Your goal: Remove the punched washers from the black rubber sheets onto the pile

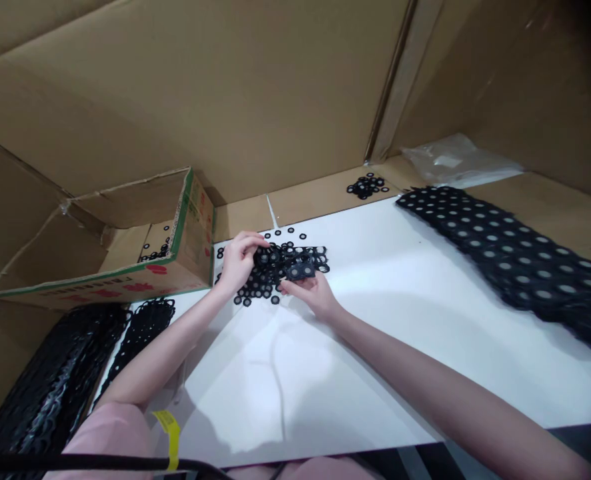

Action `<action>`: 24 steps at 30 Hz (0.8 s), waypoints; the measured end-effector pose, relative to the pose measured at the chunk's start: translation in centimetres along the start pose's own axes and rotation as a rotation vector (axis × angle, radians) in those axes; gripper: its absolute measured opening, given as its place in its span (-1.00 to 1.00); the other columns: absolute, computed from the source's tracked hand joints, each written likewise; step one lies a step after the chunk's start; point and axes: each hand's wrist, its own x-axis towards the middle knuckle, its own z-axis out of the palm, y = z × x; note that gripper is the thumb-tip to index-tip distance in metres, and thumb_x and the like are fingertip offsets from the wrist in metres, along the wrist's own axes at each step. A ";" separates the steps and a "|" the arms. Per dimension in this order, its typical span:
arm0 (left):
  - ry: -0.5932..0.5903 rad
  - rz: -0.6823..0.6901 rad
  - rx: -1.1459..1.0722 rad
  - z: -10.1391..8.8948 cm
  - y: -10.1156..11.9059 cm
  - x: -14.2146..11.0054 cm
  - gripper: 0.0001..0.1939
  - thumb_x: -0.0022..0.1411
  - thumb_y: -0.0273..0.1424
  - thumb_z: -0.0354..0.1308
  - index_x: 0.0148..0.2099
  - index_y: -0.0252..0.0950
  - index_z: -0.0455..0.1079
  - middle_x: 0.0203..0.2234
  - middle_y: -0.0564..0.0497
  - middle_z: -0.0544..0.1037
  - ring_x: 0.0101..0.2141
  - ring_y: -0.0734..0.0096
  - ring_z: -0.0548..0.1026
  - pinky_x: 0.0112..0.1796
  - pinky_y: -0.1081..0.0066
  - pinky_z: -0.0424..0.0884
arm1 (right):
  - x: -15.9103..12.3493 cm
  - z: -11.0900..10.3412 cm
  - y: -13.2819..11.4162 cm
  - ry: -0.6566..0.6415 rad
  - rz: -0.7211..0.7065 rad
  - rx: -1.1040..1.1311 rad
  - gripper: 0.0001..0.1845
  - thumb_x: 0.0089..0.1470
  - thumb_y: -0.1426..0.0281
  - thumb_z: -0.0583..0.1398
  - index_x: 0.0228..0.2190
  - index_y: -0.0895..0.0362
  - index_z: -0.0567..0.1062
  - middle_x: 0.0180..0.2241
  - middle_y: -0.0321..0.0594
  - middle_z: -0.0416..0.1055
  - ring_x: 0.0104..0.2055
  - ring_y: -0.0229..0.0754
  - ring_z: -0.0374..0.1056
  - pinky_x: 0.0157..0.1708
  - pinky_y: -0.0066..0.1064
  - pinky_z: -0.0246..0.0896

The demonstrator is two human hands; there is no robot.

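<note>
My right hand (315,293) grips a small black piece with round pale centres (300,270) by its near edge, thumb toward me. My left hand (240,261) is bent over the left side of the pile, thumb and fingers drawn together; what they pinch, if anything, is too small to make out. Beneath and between both hands lies a heap of black rings (258,283) on the white board. A few loose rings (278,233) are scattered just beyond the heap.
An open cardboard box (195,227) with some rings inside stands at left. Black perforated sheets (515,257) lie at right, and stacked black strips (60,367) at near left. A small ring pile (366,186) and a clear plastic bag (460,160) sit by the cardboard wall.
</note>
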 end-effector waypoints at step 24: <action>-0.273 0.296 -0.042 0.6 1.3 -2.3 -0.80 0.34 -0.41 0.08 -0.15 -0.31 0.54 -0.35 -0.08 0.52 -0.33 0.40 0.48 -0.29 0.43 0.41 | 0.0 -0.6 0.0 0.033 -0.079 -0.083 -0.55 -0.17 0.02 0.35 -0.43 0.15 0.53 -0.46 -0.17 0.56 -0.42 -0.12 0.50 -0.32 -0.25 0.44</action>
